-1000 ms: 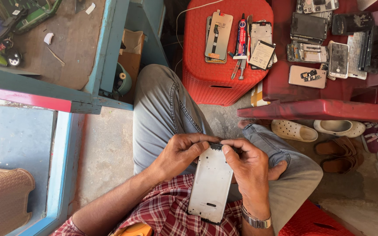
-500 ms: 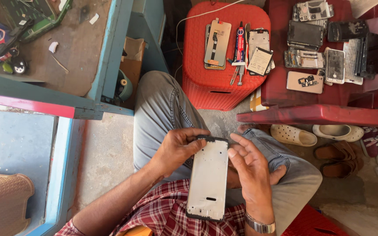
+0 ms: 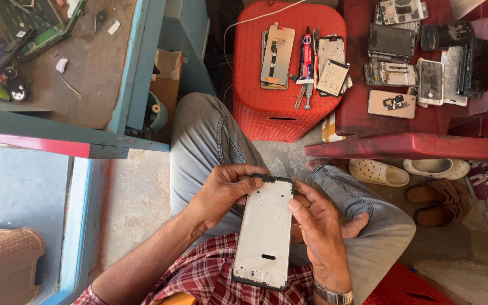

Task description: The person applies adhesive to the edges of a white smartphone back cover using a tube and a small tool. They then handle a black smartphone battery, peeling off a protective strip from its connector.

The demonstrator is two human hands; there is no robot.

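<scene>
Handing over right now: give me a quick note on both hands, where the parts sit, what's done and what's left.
Left hand: grips the top left corner of the phone frame, fingertips on its top edge.
Right hand: holds the frame's right side, thumb on the edge.
Frame: bare, no screen fitted, resting over the lap.
Red stool: holds a screen panel, glue tube and other parts.
Left: screen not yet on the frame.

Sunlit concrete floor [image 3: 136, 209], red stool [image 3: 289, 107]

Bare white phone frame [image 3: 265, 232], lengthwise above lap
</scene>
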